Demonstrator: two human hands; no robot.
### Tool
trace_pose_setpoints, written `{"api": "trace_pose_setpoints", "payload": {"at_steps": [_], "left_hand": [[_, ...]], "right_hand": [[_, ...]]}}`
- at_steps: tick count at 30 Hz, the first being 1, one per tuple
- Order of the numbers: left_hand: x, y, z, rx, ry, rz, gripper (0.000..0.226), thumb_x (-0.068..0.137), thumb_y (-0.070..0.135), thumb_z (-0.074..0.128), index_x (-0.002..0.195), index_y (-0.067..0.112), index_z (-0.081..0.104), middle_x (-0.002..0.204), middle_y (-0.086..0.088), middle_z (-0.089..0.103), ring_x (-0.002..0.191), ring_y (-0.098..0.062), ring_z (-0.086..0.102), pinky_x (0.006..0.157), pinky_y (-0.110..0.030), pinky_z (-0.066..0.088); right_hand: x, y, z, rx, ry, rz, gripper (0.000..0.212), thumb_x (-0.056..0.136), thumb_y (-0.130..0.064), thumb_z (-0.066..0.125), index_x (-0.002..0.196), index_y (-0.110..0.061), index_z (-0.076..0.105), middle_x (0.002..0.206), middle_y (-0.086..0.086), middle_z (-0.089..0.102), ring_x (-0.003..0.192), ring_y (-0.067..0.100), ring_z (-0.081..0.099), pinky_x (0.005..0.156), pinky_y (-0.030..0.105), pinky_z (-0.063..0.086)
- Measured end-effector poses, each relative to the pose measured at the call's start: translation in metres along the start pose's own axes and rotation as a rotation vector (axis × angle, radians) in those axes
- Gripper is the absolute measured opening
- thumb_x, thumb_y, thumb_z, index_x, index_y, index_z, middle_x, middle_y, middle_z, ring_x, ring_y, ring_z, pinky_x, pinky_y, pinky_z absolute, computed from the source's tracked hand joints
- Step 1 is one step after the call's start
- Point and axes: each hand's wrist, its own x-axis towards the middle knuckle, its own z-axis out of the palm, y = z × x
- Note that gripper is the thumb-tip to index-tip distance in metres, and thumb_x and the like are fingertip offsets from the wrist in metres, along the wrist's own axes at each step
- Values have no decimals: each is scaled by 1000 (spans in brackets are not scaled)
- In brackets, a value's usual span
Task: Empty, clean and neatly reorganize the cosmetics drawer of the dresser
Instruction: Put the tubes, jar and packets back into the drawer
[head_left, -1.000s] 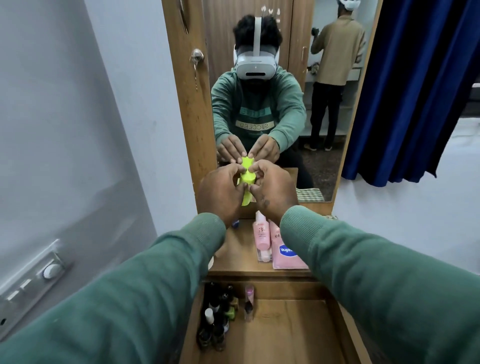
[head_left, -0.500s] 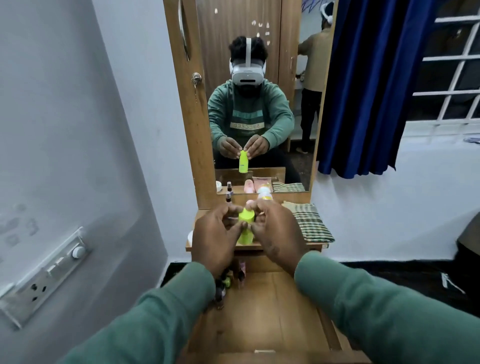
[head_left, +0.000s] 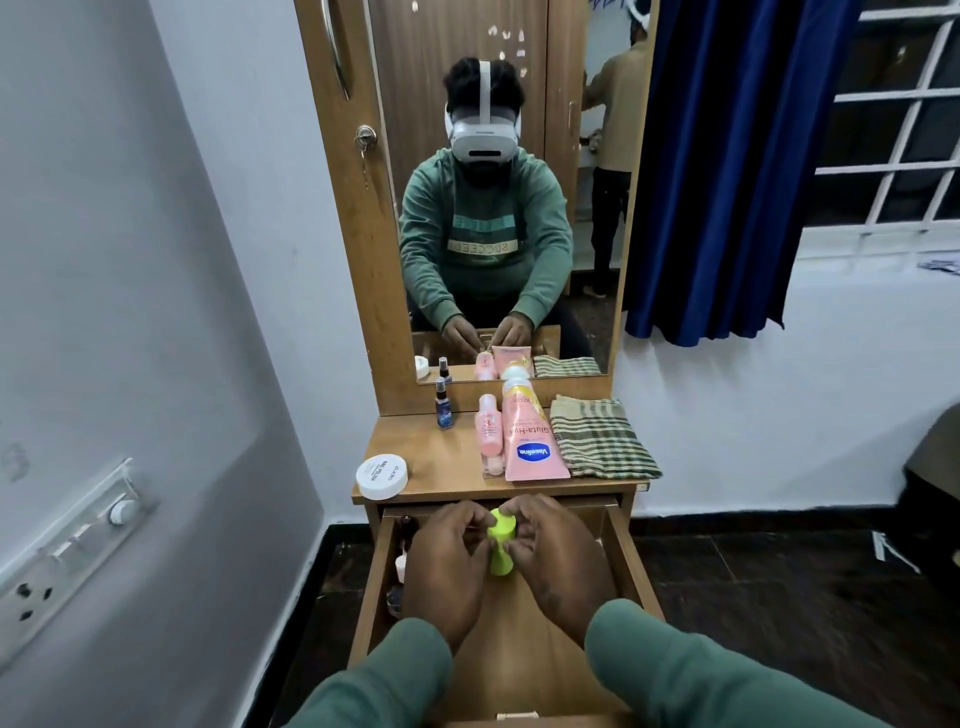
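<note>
Above the open drawer (head_left: 621, 558), left hand (head_left: 447, 566) and right hand (head_left: 558, 564) pinch the yellow-green bottle (head_left: 501, 543): probably light, rigid plastic; grip mid-body below the cap.

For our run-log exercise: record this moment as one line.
both hands grip yellow-green bottle | above open drawer | small bottles left in drawer | pink tube, white jar on top

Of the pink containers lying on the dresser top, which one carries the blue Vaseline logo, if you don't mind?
The larger pink tube, lying against the checked cloth; the smaller pink bottle on its other side shows no blue logo.
</note>
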Motion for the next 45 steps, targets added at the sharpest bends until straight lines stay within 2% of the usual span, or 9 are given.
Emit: {"api": "trace_pose_setpoints", "payload": {"at_steps": [14,23,28,31,33,35,39,41,45], "left_hand": [[12,-25,23,-1,-123,-40,40,89,-10,65,113,21,68,117,9,60,104,1,63,96,-21,55],[9,-23,21,54,-59,-7,46,87,-10,63,119,22,66,120,9,60,111,-7,62,100,-31,55],[2,-10,5,74,-20,41,44,85,-9,59,108,28,65,107,13,62,101,-7,64,89,-35,58],[6,5,-8,90,49,96,38,87,-5,64,109,26,66,103,12,64,96,-7,64,85,-35,58],[17,19,-18,84,68,97,35,87,-3,65,108,25,66,103,10,66,97,-7,64,87,-33,57],[35,32,-29,50,89,56,30,90,0,63,107,25,65,103,10,67,97,-6,64,87,-32,57],[84,42,-47,1,187,-1,24,95,3,59,110,20,66,102,4,70,94,-14,65,82,-24,51],[109,39,-52,-24,161,-137,31,95,-1,56,116,20,65,108,0,70,101,-20,65,88,-27,50],[138,35,-52,-41,57,-300,45,94,-4,51,136,12,58,130,-7,64,121,-28,58,98,-32,46]], "right_hand": [[24,24,23,-33,-25,34,37,93,-8,72,126,-26,65,125,-9,62,107,6,65,96,26,56],[21,25,19,-141,-22,31,41,94,-17,72,130,-32,60,124,-12,66,111,7,65,96,27,57],[3,13,2,-220,-29,-37,25,94,-23,71,115,-35,65,109,-16,67,99,6,64,89,33,59],[-2,-8,-9,-188,-46,-88,19,95,-22,70,113,-31,70,108,-14,70,96,4,65,86,28,58],[6,-32,-20,-98,-8,-90,16,96,-20,70,110,-28,72,102,-15,71,91,0,65,80,16,55],[26,-56,-31,-11,57,-66,15,95,-17,71,108,-25,73,97,-13,74,86,-2,66,76,13,53],[87,-80,-40,57,161,-55,18,89,-10,71,101,-23,72,90,-8,72,84,11,69,72,28,58],[116,-85,-36,17,108,-26,24,88,-5,67,107,-19,70,95,-5,71,89,17,67,74,30,54],[169,-86,-8,-113,-60,24,30,93,-2,58,119,-10,69,114,12,71,112,27,64,94,34,52]]}}
